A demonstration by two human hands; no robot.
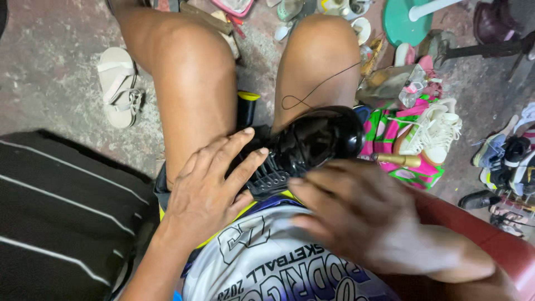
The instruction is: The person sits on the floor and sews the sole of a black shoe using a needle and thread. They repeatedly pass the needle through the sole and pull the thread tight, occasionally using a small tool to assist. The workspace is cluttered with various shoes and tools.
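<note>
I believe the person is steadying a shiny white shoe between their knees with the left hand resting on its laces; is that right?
Not quite: the head view shows the shoe is glossy black, not white. It does lie between the knees, with the left hand resting on its laced part.

The black shoe [317, 142] looks like polished leather, glossy enough to carry bright reflections on its smooth toe; its laces and eyelet rows look matt; a thin dark thread [320, 86] curls off it; the floor [50, 67] is rough, mottled concrete; the pale sandal [118, 83] looks like dull rubber or plastic; the white sneakers [432, 131] seem matt cloth or leather; the green stool [404, 22] is smooth plastic; the jersey [267, 267] is sleek printed cloth.
</note>
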